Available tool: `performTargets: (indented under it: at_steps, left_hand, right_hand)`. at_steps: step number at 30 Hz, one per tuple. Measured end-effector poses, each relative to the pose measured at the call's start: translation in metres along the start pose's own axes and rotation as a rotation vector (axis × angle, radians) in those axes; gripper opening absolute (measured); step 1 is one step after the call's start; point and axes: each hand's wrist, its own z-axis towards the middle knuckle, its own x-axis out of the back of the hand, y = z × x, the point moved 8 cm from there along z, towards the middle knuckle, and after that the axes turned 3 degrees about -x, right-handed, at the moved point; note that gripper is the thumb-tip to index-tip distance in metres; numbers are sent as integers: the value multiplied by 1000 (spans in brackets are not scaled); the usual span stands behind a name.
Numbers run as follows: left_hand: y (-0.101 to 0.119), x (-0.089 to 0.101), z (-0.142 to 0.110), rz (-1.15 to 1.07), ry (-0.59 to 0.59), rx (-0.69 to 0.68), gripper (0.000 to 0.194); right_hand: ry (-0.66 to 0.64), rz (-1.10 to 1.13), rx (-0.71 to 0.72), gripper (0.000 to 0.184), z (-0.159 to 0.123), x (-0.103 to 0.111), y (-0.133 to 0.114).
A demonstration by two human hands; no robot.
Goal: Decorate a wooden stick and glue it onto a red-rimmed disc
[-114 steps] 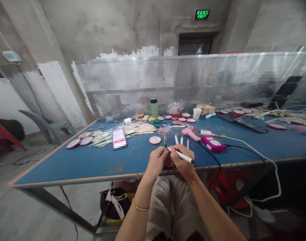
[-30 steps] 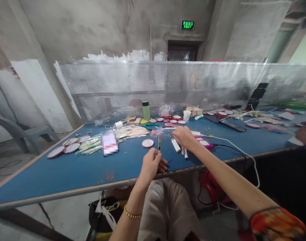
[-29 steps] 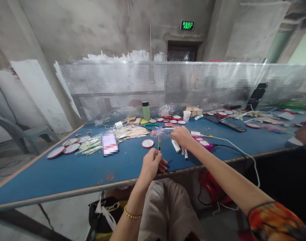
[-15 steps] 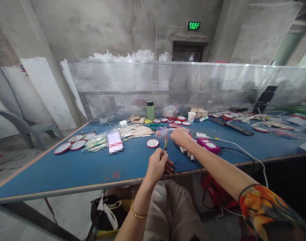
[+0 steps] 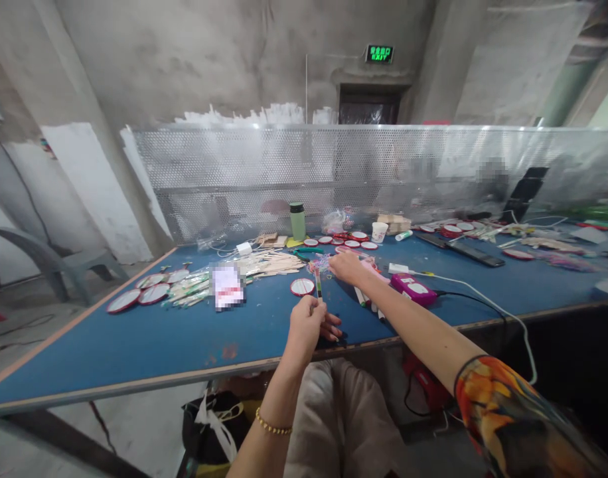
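My left grip [image 5: 305, 325] is pinching a slim, flat stick [image 5: 319, 288] between thumb and forefinger, with my other fingers extending past it to the right. The stick stands nearly upright above the near edge of the blue counter [image 5: 174, 345], its top tipping slightly left. It is banded in colour: reddish toward the top, green below that, then a dark band, and a pale stretch just above my thumb. The lower end is hidden in my hand.

My right grip [image 5: 348, 269] reaches over the counter, fingertips beside a tangle of many-coloured strands [image 5: 318, 264]; I cannot tell whether those fingers are closed on anything. Under that wrist lie white pens [image 5: 360, 297], one with a green end. A round white disc [image 5: 303, 287] with a red rim lies just left of the stick, and a purple box [image 5: 412, 289] sits to the right of my forearm.
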Motion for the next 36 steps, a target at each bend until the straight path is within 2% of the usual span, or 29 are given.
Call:
performTargets:
  at_steps: [4,8,9,11,12,15,19,22,26,29,33,36]
  left_hand:
    - [-5,2,3,-1,12,13,43]
    - [-6,0,4,-5,8,21,42]
    - [-6,0,4,-4,13,21,41]
    - [-6,1,5,0,31,15,38]
    - [-5,1,5,2,40,7,37]
    - [-1,0,5,10,43,-21,33]
    - [6,-3,2,58,21,-45,31]
    - [11,-5,0,64,0,-74,32]
    - [14,-7,-2,35,-41,-99,39]
    - [15,-9,-3,26,-86,-112,45]
    - [14,-12,-4,45,-119,-87,50]
    - [13,-8,-8,139,-119,-32,49]
  right_hand:
    - [52,103,-35,30,-11,19,3]
    - [110,233,-66,33,-48,41,-6]
    - [95,287,-67,33,-60,42,-11]
    - [51,595,-88,28,-83,39,-20]
    - [70,692,-85,25,-93,39,-24]
    - [114,830,-108,24,-110,36,-33]
    - [75,945,-131,22,-106,26,-40]
    - [34,1124,-153,22,-100,19,-42]
    - [-20,1377,-247,16,-97,9,-41]
    - [-66,1508,-290,19,-97,4,-44]
    - [-89,1575,-285,26,-97,2,-48]
    - [-83,1517,-283,26,-98,3,-44]
